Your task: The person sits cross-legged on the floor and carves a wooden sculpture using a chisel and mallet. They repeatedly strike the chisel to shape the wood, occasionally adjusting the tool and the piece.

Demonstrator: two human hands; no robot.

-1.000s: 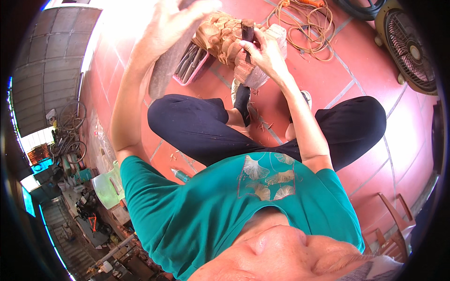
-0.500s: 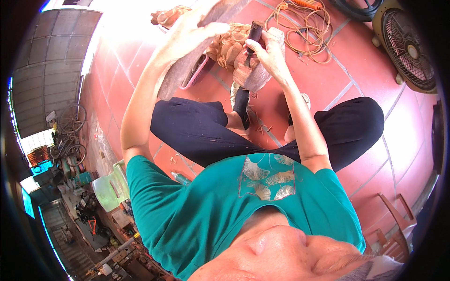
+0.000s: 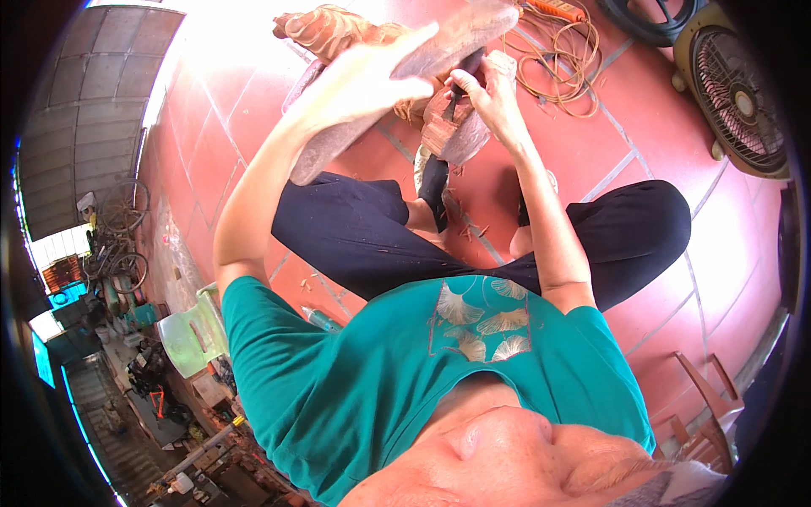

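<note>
My left hand [image 3: 359, 84] is closed around a long flat wooden mallet [image 3: 325, 152], raised above the floor. The mallet's far end [image 3: 469, 29] lies just over the top of a dark chisel [image 3: 460, 80]. My right hand [image 3: 490, 89] grips that chisel and points it down into a reddish-brown block of carved wood [image 3: 448, 135], which rests on the red tiles in front of my crossed legs. A second, paler wood carving [image 3: 329, 29] lies farther out, partly behind the mallet and my left hand.
A coil of orange cord [image 3: 553, 55] lies right of the block, with a floor fan [image 3: 739, 93] and a dark wheel [image 3: 663, 13] beyond it. Wood chips [image 3: 465, 228] dot the tiles. A wooden frame [image 3: 710, 406] stands low right, a green plastic chair [image 3: 190, 334] left.
My left hand has swung the mallet rightward and down, so its far end now sits over the chisel. My right hand has kept the chisel on the block.
</note>
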